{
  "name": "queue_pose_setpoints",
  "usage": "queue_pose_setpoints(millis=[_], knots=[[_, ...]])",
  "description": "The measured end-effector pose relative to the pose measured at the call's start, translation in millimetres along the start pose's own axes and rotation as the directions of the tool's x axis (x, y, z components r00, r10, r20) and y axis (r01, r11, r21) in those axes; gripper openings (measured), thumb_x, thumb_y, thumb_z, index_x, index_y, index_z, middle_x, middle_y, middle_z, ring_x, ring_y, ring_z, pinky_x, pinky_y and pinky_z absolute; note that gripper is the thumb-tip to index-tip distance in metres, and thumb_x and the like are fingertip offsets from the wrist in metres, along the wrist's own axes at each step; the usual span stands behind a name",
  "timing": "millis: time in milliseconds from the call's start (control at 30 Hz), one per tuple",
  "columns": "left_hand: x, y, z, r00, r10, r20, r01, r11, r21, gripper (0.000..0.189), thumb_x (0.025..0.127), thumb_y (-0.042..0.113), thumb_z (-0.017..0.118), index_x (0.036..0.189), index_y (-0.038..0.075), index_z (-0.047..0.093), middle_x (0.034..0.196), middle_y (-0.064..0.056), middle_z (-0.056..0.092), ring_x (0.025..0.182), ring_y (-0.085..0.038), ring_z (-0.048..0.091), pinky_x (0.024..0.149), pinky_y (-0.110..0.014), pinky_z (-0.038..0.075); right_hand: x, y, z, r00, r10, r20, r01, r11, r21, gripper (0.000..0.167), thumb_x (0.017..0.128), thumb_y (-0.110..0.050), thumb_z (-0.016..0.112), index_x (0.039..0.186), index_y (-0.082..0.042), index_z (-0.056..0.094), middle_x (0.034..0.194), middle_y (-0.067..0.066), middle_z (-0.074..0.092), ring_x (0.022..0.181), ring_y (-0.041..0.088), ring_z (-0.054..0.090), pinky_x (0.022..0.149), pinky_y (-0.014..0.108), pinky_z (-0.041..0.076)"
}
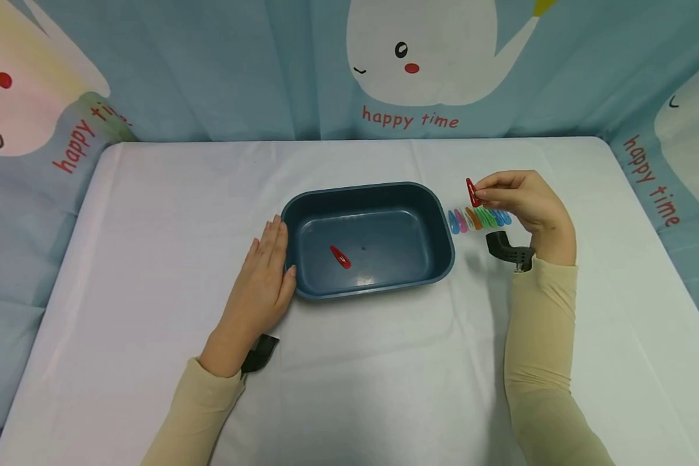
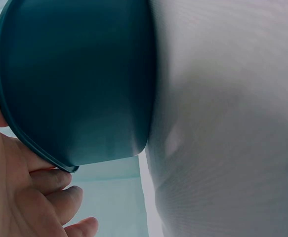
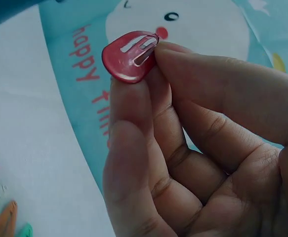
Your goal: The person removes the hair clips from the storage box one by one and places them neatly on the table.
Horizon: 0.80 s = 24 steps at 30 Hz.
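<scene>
Between thumb and fingertips, my right hand pinches a red snap hair clip, raised above a row of hair clips in several colours. The right wrist view shows the held red hair clip close up. My left hand lies with straight fingers against the left rim of a dark blue plastic basin. In the left wrist view, the fingers touch the basin's rim from outside. A second red hair clip lies on the basin's floor, left of its middle.
A white cloth covers the table. Behind it hangs a blue curtain with whale pictures and "happy time" lettering. Black wrist mounts sit on both forearms. The row of clips lies just beyond the basin's right end.
</scene>
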<state>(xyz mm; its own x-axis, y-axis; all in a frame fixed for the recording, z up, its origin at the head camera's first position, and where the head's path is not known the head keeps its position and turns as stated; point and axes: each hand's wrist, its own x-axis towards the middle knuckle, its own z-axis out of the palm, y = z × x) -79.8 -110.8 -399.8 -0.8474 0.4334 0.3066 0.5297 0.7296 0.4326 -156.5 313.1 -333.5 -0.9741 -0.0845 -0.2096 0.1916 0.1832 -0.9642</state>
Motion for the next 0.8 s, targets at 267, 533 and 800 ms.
queue_pose_setpoints(millis=[267,533,800], knots=[[0.2,0.4,-0.1,1.000,-0.009,0.008,0.009,1.000,0.003,0.061,0.094,0.017,0.042,0.145,-0.009,0.021,0.154,-0.021,0.016,0.142,-0.030,0.015,0.110,-0.051,0.018,-4.3,7,-15,0.995,0.035,-0.095,-0.037,0.999,-0.018,0.013,0.086,-0.004,0.066,0.082,-0.011,0.076,0.077,-0.002,0.068,0.068,0.011,0.061,0.067,0.019,0.050],[0.3,-0.4,0.0,1.000,-0.016,0.018,0.016,1.000,0.003,0.062,0.095,0.018,0.042,0.146,-0.008,0.019,0.155,-0.020,0.014,0.143,-0.029,0.013,0.111,-0.050,0.016,-9.5,13,-28,0.991,0.038,-0.127,-0.031,0.998,0.061,0.016,0.086,0.001,0.064,0.080,-0.009,0.076,0.076,0.001,0.069,0.068,0.011,0.063,0.066,0.019,0.051],[0.1,-0.9,0.6,1.000,-0.010,0.013,0.010,1.000,-0.002,0.062,0.095,0.018,0.041,0.146,-0.008,0.019,0.155,-0.019,0.014,0.143,-0.028,0.012,0.111,-0.050,0.016,-12.3,17,-36,0.983,0.096,-0.159,-0.096,0.995,0.009,0.017,0.086,-0.003,0.065,0.079,-0.013,0.076,0.076,-0.003,0.069,0.067,0.009,0.062,0.065,0.018,0.051]])
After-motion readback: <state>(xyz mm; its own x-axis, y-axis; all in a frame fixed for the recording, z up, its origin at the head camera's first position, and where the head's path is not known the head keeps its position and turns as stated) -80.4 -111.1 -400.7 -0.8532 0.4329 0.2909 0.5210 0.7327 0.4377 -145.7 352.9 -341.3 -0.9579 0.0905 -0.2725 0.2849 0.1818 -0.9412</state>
